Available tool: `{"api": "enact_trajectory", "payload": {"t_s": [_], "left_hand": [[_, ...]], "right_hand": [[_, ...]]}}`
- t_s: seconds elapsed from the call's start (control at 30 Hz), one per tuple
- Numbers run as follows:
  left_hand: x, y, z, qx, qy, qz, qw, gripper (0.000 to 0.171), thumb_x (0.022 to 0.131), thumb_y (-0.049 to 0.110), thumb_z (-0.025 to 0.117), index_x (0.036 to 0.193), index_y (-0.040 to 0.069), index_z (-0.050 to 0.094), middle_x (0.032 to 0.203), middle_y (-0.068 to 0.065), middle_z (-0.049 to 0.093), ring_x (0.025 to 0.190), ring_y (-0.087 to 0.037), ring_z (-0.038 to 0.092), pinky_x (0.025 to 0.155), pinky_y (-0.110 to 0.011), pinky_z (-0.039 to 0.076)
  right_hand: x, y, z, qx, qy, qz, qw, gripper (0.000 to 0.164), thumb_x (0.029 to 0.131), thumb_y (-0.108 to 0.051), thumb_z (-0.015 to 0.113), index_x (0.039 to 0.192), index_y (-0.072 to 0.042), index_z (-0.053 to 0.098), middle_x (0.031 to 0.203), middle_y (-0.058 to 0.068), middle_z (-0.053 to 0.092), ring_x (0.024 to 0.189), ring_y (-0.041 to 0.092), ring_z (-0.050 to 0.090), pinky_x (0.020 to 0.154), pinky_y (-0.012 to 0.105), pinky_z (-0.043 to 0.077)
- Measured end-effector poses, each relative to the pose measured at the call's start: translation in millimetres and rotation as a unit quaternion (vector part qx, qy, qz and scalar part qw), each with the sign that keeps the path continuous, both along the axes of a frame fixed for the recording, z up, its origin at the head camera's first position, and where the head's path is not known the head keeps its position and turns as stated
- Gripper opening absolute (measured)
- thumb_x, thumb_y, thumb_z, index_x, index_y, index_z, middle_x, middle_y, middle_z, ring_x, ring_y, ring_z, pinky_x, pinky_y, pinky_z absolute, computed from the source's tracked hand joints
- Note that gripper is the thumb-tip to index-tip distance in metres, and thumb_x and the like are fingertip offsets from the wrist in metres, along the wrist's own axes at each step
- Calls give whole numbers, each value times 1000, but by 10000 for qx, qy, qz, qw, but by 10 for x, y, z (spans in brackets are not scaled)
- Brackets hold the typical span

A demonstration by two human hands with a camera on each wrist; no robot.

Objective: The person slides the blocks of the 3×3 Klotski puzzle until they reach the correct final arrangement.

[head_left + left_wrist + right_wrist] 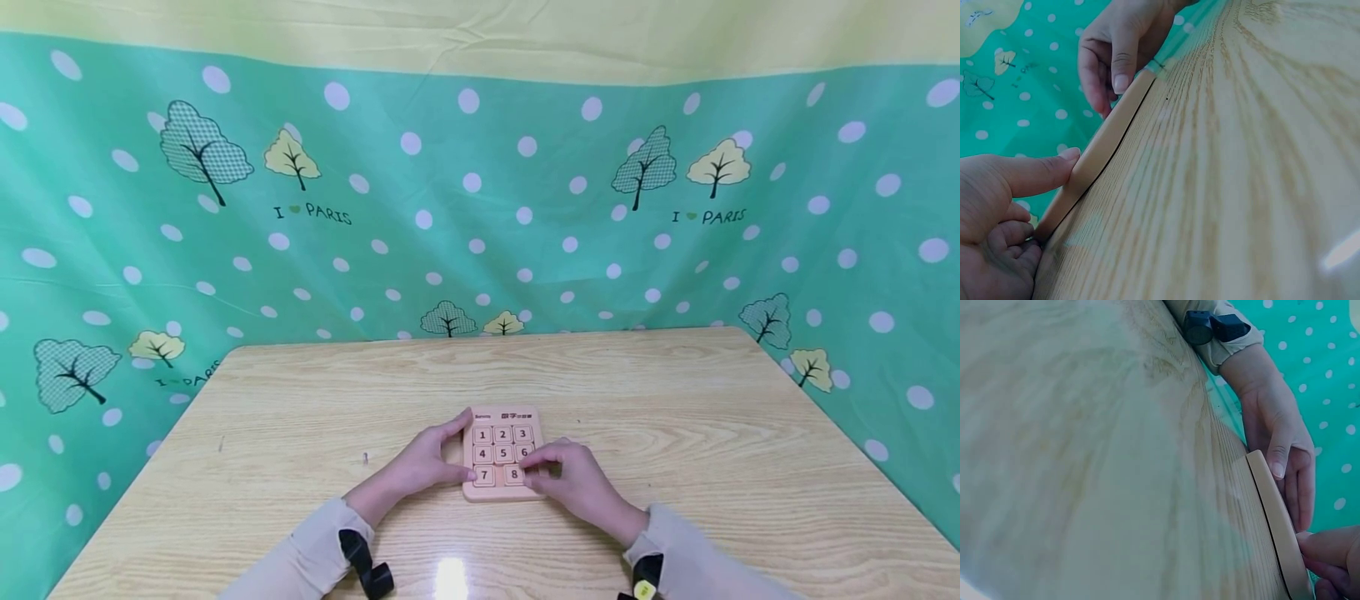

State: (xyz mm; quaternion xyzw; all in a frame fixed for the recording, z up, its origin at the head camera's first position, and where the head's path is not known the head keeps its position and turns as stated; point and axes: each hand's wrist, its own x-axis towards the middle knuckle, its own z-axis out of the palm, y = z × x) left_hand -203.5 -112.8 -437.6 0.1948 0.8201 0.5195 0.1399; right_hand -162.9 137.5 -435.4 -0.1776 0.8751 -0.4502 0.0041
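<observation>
A pale pink sliding number puzzle (501,493) lies flat on the table, with tiles 1 to 8 in three rows. In the bottom row, the 8 tile (513,474) sits right of centre, with a gap between it and the 7 tile (483,475). My left hand (423,457) holds the board's left side, index finger at the top corner and thumb beside the 7. From the right, my right hand (579,482) has thumb and index finger at the 8 tile's right edge, below the 6. Both wrist views show the board's edge (1107,134) side-on; its tiles are hidden there.
The wood-grain table (337,383) extends around the board. Behind it hangs a green dotted curtain (480,225) with tree prints. Black camera straps (360,558) are on the wrists. A bright light reflection (451,577) shows near the front.
</observation>
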Motion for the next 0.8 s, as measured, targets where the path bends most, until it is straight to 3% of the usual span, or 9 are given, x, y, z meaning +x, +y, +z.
{"api": "enact_trajectory", "payload": {"t_s": [0.8], "left_hand": [[-6,6,-2,-100,62,7,9999,93,71,16,81,146,3,29,153,-12,26,142,-30,18,115,-46,12]], "right_hand": [[-11,-84,-44,-112,214,134,9996,18,76,-12,76,94,-15,74,91,-8,66,88,13,56,78,24,47]]}}
